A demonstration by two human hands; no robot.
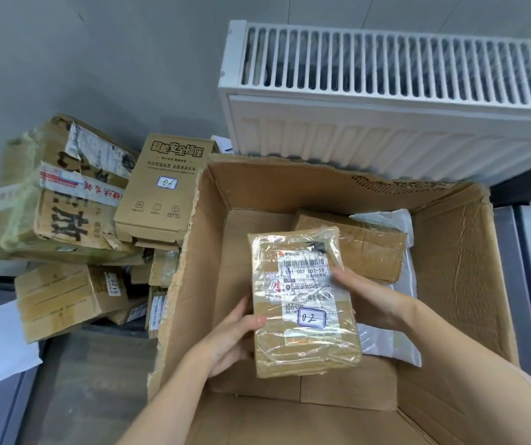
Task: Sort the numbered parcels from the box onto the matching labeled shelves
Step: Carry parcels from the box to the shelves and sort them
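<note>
Over the open cardboard box (450, 284), a taped parcel marked "02" (302, 303) is held up in both hands, label side facing up. Left hand (229, 338) grips the near left edge, fingers curled underneath, thumb on top. Right hand (373, 300) clamps the right edge, thumb over the shipping label. Parcel is clear of the box floor.

Remaining in the box: a second taped brown parcel (363, 245) at the far side, and a white plastic mailer (396, 316) beneath it, toward the right wall.

Left of the box: a heap of other parcels, including a carton marked "06" (161, 191). White radiator (386, 101) behind. No shelves in view.

Risks, as judged: the parcel's wrap is glossy tape film, so an edge grip may slip on lifting out. The handwritten "02" could be misread in haste, which would send it to the wrong shelf. The box's torn left wall (177, 284) may snag a sleeve or the parcel.
</note>
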